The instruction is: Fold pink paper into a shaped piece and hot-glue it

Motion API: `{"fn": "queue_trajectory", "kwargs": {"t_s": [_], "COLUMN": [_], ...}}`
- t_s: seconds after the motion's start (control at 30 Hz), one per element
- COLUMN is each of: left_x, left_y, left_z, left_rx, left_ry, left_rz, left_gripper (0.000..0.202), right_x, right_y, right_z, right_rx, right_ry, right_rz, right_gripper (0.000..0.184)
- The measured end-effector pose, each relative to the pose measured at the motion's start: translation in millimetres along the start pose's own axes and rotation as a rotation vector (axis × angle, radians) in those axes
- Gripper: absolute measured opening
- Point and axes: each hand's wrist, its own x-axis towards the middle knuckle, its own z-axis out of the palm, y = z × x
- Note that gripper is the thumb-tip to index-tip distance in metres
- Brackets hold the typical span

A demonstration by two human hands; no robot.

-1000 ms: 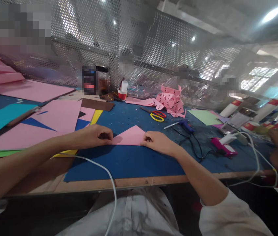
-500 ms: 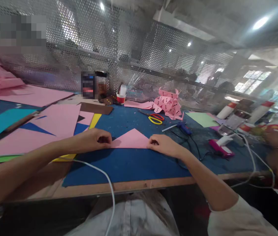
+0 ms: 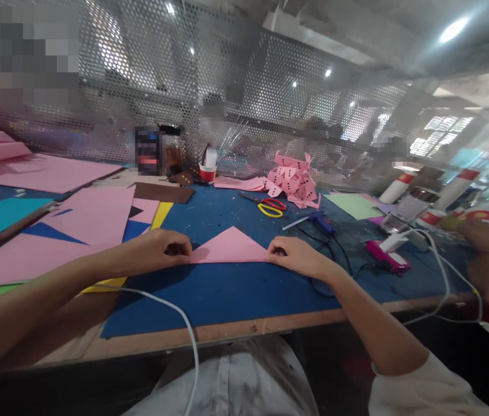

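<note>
A pink sheet of paper (image 3: 232, 247), folded to a triangle, lies on the blue table mat (image 3: 227, 294) with its peak pointing away from me. My left hand (image 3: 157, 252) pinches the left corner between thumb and fingers. At the opposite corner, my right hand (image 3: 298, 255) is closed in a similar pinch. The folded edge runs straight between both hands, nearest to me. Beyond the paper lie scissors (image 3: 271, 208) with red and yellow handles. A blue glue gun (image 3: 323, 223) rests to the right of them.
Pink sheets (image 3: 101, 216) and a turquoise sheet (image 3: 6, 216) lie on the left. Dotted pink paper pieces (image 3: 291, 182) are heaped at the back, near a red-and-white cup (image 3: 208, 173). A magenta power strip (image 3: 387, 257) and a white cable (image 3: 439, 266) are right, beside another person's hand (image 3: 484, 236).
My hands have moved slightly apart along the folded edge, so more of the pink triangle shows between them. The whole view has shifted a little.
</note>
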Motion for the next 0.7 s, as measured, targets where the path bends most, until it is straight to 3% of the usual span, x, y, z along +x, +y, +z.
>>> {"fn": "queue_trajectory", "kwargs": {"t_s": [0.23,0.53,0.7], "left_x": [1.2,-1.3,0.4], "left_y": [-0.9,2.6,15.4], "left_z": [1.2,2.2,10.0], "left_rx": [0.013,0.073,0.065], "left_ry": [0.026,0.017,0.032], "left_rz": [0.015,0.039,0.074], "left_gripper": [0.035,0.025,0.021], "right_x": [-5.9,-4.6,-5.6], "right_y": [16.0,17.8,19.4], "right_z": [0.4,3.4,4.3], "right_rx": [0.069,0.103,0.097], "right_ry": [0.038,0.043,0.052], "right_rz": [0.034,0.029,0.013], "right_gripper": [0.019,0.019,0.018]}}
